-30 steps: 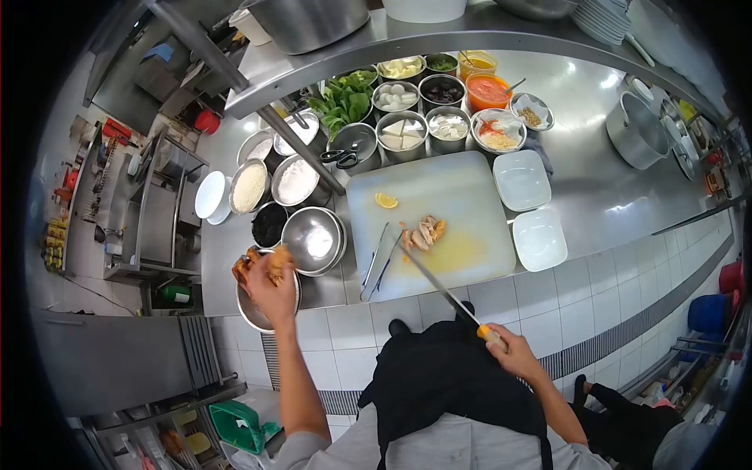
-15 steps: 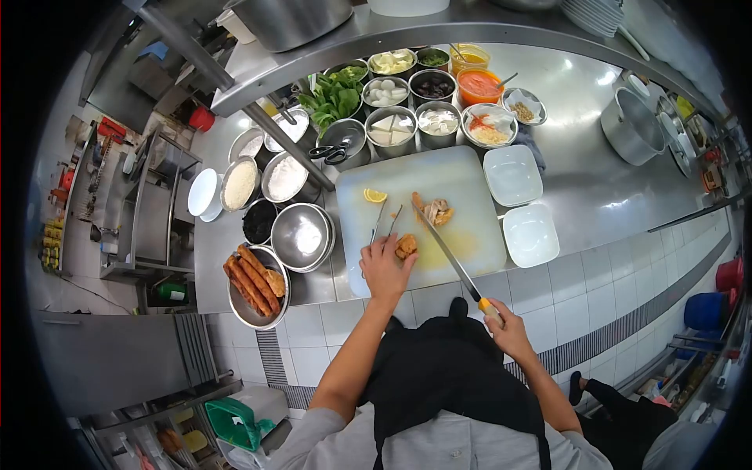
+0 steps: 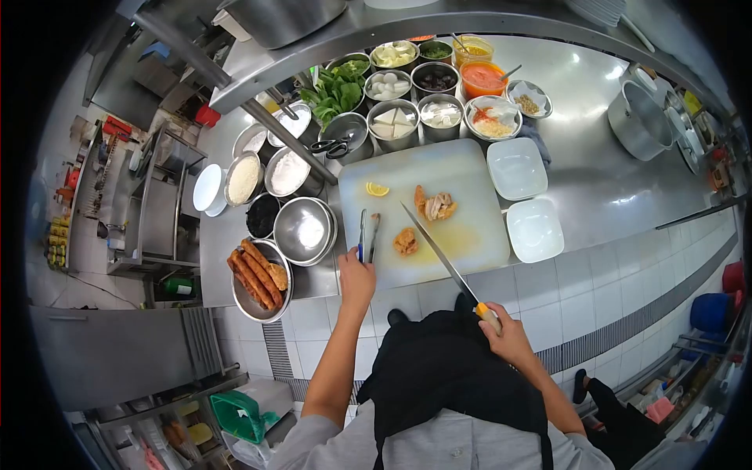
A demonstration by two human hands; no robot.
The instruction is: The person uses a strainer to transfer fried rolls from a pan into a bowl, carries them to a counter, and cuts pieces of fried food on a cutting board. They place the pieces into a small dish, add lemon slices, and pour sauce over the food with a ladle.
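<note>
My left hand (image 3: 357,279) is closed round the handle end of metal tongs (image 3: 366,235), at the lower left of the white cutting board (image 3: 470,176). In my right hand (image 3: 504,333) is the yellow and beige handle of a long knife (image 3: 439,254), its blade slanting up and left over the board. Between tongs and blade lies a browned fried piece (image 3: 406,242). Cut pieces of fried meat (image 3: 437,206) lie beyond the knife tip, and a lemon slice (image 3: 377,189) rests at the upper left of the board.
A bowl of long fried rolls (image 3: 254,278) and stacked steel bowls (image 3: 301,231) stand left. Ingredient tins (image 3: 394,125) line the back under a steel shelf (image 3: 470,22). Two white square bowls (image 3: 535,231) sit right of the board. Another person's dark-clothed leg (image 3: 615,403) shows lower right.
My left hand has moved down and left with the tongs, away from the fried piece, which now lies free. The knife blade has shifted slightly left, off the cut pieces.
</note>
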